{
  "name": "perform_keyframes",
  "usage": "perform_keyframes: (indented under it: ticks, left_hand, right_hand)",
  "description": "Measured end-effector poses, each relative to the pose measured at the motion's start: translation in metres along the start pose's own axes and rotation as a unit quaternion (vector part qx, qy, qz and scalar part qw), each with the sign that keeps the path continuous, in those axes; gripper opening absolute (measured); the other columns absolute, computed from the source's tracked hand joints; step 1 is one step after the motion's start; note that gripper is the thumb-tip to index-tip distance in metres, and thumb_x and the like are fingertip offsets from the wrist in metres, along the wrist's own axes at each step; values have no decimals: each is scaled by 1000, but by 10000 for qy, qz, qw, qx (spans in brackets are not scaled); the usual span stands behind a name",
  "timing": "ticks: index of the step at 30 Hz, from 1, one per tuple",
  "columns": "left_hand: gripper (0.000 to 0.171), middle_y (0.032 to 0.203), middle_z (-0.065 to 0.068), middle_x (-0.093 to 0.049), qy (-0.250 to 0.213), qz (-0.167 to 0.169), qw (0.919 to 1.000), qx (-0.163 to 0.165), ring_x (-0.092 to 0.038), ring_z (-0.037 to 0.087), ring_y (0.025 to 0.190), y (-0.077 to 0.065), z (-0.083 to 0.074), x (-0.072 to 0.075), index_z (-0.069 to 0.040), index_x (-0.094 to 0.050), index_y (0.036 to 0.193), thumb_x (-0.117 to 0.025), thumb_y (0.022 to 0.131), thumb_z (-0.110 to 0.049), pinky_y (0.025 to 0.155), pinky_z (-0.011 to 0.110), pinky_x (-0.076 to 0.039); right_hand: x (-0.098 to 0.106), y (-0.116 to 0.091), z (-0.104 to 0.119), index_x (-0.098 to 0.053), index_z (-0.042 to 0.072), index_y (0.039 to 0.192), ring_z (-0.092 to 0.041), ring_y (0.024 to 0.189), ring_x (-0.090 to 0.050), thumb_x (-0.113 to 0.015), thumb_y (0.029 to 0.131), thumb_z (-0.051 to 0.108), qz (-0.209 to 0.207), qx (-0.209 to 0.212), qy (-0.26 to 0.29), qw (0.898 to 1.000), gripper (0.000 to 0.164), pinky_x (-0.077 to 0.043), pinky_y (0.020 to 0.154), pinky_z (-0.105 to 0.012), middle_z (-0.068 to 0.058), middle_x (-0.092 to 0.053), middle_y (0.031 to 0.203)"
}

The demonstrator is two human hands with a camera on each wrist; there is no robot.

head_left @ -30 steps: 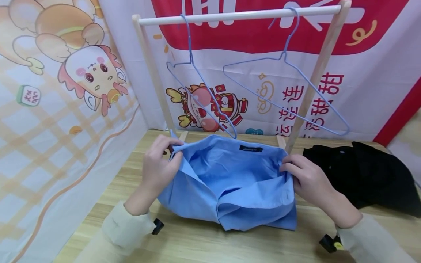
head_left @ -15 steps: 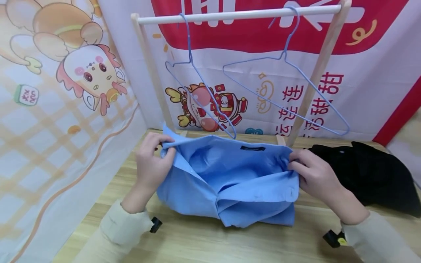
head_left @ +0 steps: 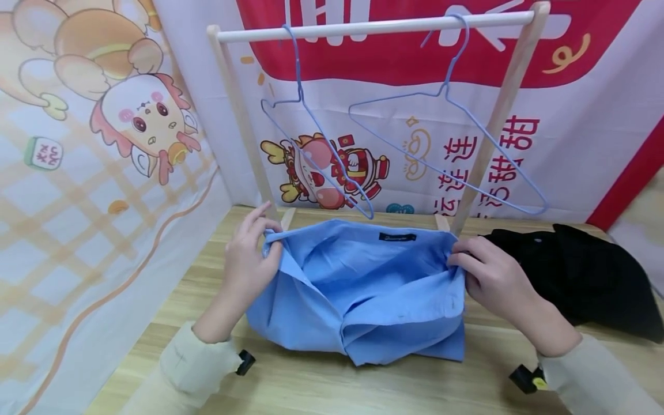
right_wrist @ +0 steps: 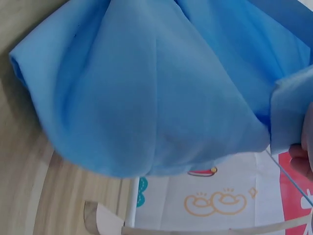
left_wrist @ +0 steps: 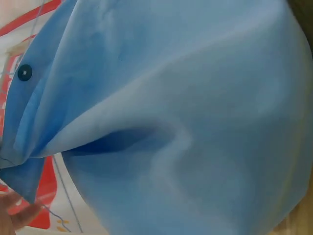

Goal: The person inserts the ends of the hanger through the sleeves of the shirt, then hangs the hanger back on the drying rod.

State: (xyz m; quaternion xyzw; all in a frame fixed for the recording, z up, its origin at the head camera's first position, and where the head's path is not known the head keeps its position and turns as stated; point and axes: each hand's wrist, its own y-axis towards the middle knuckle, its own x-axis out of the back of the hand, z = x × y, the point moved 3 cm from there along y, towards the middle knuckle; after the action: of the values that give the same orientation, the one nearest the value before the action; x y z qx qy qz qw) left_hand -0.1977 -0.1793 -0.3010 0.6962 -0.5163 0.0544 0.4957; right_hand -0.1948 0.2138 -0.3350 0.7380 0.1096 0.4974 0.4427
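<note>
Centrally, one light-blue garment (head_left: 311,325) sat bunched on the wooden counter (head_left: 373,389), its opening facing up, with one black label (head_left: 397,237) inside the far edge and one dark button (left_wrist: 25,72) showing in the left wrist view. The left hand (head_left: 250,253) pinched the left edge between thumb and fingers, at least one finger extended past the cloth; the right hand (head_left: 495,276) gripped the right edge, thumb and fingers closed on it. One black cloth (head_left: 591,282) lay just beyond the right hand. Behind the garment stood one rack with two wooden uprights (head_left: 241,115) and one white bar (head_left: 373,26), from which two blue wire hangers (head_left: 300,92) hung apart.
</note>
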Motion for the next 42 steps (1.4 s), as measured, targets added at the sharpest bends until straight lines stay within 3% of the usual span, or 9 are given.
perform_keyframes:
  ticks: [4, 9, 17, 24, 29, 33, 37, 39, 42]
  left_hand:
    - [12, 112, 15, -72, -40, -161, 9995, -267, -66, 35, 109, 0, -3, 3, -1, -65, 100, -68, 90, 3, 77, 50, -53]
    - [10, 100, 12, -72, 416, 506, 9977, 191, -64, 31, 84, 0, 3, -1, -6, -67, 100, -70, 91, -3, 69, 48, -50]
    - [19, 109, 11, -73, 667, 1691, 9815, 607, -67, 32, 92, -2, 9, -8, -11, -68, 107, -68, 90, 0, 79, 52, -52]
    - [29, 115, 13, -71, 628, 2288, 9694, 624, -67, 32, 101, -3, 5, -14, -12, -67, 123, -71, 95, -7, 83, 49, -57]
    - [21, 109, 12, -72, 481, 2207, 9723, 603, -68, 29, 96, -4, 2, -14, -11, -71, 118, -71, 97, -12, 81, 47, -59]
    - [18, 110, 11, -71, 368, 2019, 9770, 570, -67, 28, 96, -3, -2, -12, -10, -72, 115, -71, 97, -9, 83, 46, -59]
    - [21, 111, 10, -71, 477, 1955, 9785, 445, -67, 27, 96, -3, -6, -10, -10, -71, 118, -70, 98, -10, 82, 46, -59]
    - [23, 111, 10, -72, 541, 1905, 9796, 341, -68, 27, 97, -3, -9, -10, -10, -71, 120, -70, 98, -9, 82, 46, -58]
    - [25, 115, 10, -71, 654, 1803, 9814, 108, -68, 29, 102, -4, -12, -10, -9, -70, 121, -67, 97, -3, 84, 47, -57]
  right_hand:
    - [2, -3, -3, -70, -2, 91, -33, 82, -62, -34, 109, 15, -253, 47, -2, 9997, 43, -53, 72, -42, -17, -66, 98]
    - [-3, -8, -2, -69, 2, 88, -35, 87, -62, -34, 111, 21, -156, -73, 63, 9998, 46, -53, 74, -44, -21, -65, 105]
    - [-3, -6, 0, -74, 4, 87, -33, 78, -59, -37, 110, 25, -135, -236, -83, 9996, 48, -53, 65, -49, -19, -63, 97]
    - [3, -4, 4, -76, 8, 96, -18, 73, -64, -65, 83, -3, 384, -813, 345, 9953, 21, -55, 66, -33, -5, -74, 91]
    - [7, -3, 5, -77, 12, 100, -4, 70, -56, -62, 87, -15, 903, -2038, 1388, 9649, 33, -48, 60, -18, 3, -72, 92]
    - [10, 0, 3, -77, 12, 96, -7, 65, -52, -61, 99, 2, 1281, -3137, 1676, 9258, 19, -46, 56, -24, 7, -64, 78]
    - [13, 6, 5, -77, 10, 97, -13, 65, -55, -75, 96, 21, 1689, -3923, 1660, 8888, 11, -46, 54, -25, 4, -63, 75]
    - [16, 10, 8, -76, 10, 100, -14, 65, -57, -77, 93, 18, 1780, -4023, 1690, 8820, 11, -48, 54, -26, 1, -66, 81]
    - [22, 17, 12, -74, 8, 108, -14, 68, -61, -77, 90, 4, 1743, -3896, 1637, 8894, 18, -53, 55, -25, -8, -71, 95]
